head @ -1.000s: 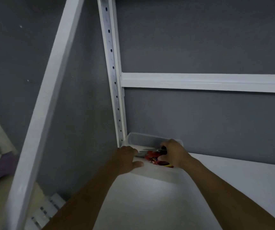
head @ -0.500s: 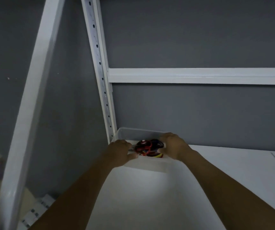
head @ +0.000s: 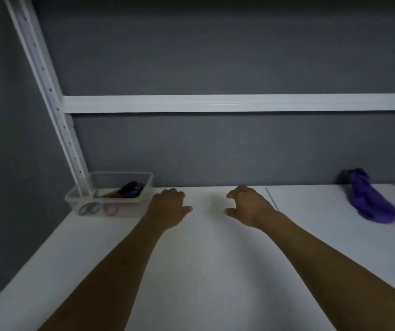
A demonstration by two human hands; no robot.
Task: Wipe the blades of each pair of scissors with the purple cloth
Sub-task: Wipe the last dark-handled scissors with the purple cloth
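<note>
Left hand (head: 168, 206) and right hand (head: 251, 206) are reaching forward, loosely curled, gripping nothing. Scissors (head: 129, 188) are sitting in a tub (head: 133, 209) just left of them (purple cloth (head: 370, 201) well right).

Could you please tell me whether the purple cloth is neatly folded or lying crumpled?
Crumpled. The purple cloth lies in a bunched, creased heap at the far right of the white table, with no flat folded edges showing.

There is one clear plastic bin (head: 132, 209), one white tabletop (head: 203, 271), one purple cloth (head: 368, 201), one perforated white upright (head: 48, 89) and one white crossrail (head: 239, 103). The scissors (head: 129, 189) overlap too much for a firm count; handles in black, red, grey and pink suggest about four pairs. Two bare hands show: one left hand (head: 168, 209), one right hand (head: 251, 206).
</note>
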